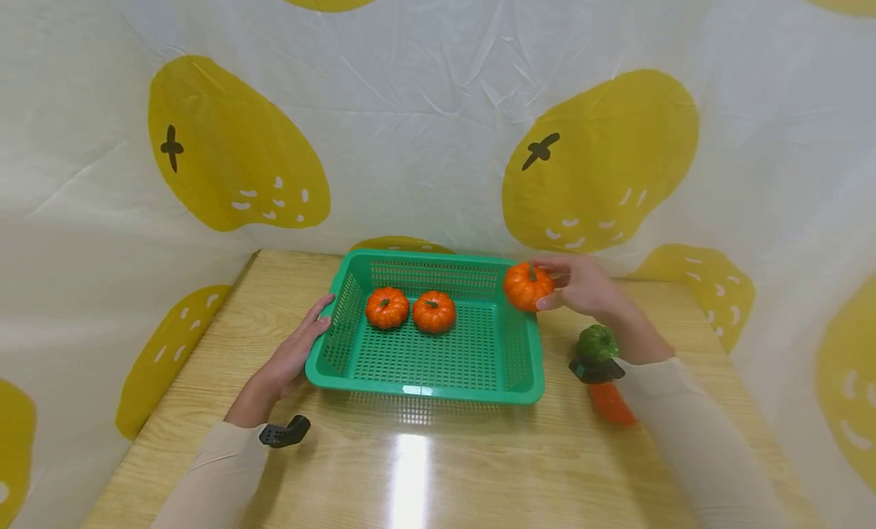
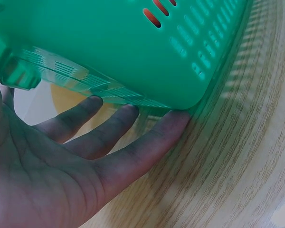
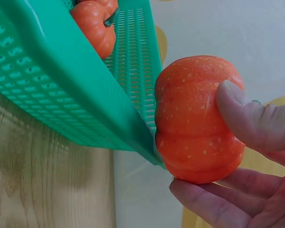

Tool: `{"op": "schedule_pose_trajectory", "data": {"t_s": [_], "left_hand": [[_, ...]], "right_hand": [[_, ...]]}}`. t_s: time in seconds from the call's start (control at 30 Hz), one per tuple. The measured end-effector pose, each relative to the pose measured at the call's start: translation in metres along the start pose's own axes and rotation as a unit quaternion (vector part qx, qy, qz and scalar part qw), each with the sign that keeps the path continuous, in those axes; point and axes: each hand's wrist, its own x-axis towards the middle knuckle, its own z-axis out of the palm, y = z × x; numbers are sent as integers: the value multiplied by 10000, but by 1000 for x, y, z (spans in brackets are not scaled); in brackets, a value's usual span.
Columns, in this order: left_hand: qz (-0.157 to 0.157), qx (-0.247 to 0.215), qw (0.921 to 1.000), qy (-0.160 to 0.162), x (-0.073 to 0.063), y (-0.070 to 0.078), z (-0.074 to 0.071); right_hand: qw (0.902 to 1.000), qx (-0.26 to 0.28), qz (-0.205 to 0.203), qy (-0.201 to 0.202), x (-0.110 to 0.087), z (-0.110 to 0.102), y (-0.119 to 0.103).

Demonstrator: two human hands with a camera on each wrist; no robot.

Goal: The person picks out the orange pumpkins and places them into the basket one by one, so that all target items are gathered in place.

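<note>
Head: a glossy orange mini pumpkin is being pinched by the right hand, just left of the fingertips and over the right end of a green plastic basket; rim contact cannot be told. The basket's opposite end is being touched by the left hand. Between the hands, two more orange mini pumpkins are being held inside the basket, nearer the left hand. Below the right hand, a green pumpkin-like vegetable and a red-orange item are being partly covered by the wrist camera and sleeve; the latter's type can't be told.

Left wrist: fingers are being kept spread and nearly straight along the basket's outer wall, not wrapped round it; not readable from the head view. Orange is being shown through the wall slots.

Right wrist: the grip is being shown properly: thumb on one ribbed side, fingertips against the opposite side. Speckled skin is being revealed here; the stem is being mostly hidden, but is being shown plainly in the head view. Judging by looks: light, stiff, slightly slippery, not very fragile. Best being gripped across the ribbed sides, stem being left alone.
</note>
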Motion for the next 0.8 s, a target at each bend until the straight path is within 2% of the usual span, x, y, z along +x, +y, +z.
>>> {"op": "schedule_pose_trajectory", "data": {"t_s": [0.4,0.8], "left_hand": [[-52,111,9999,61,0,0,0],[-76,201,9997,78,1,1,0]], "right_hand": [[10000,35,-35,46,10,10,-2],[9998,126,-130,-83,18,18,-1]]}}
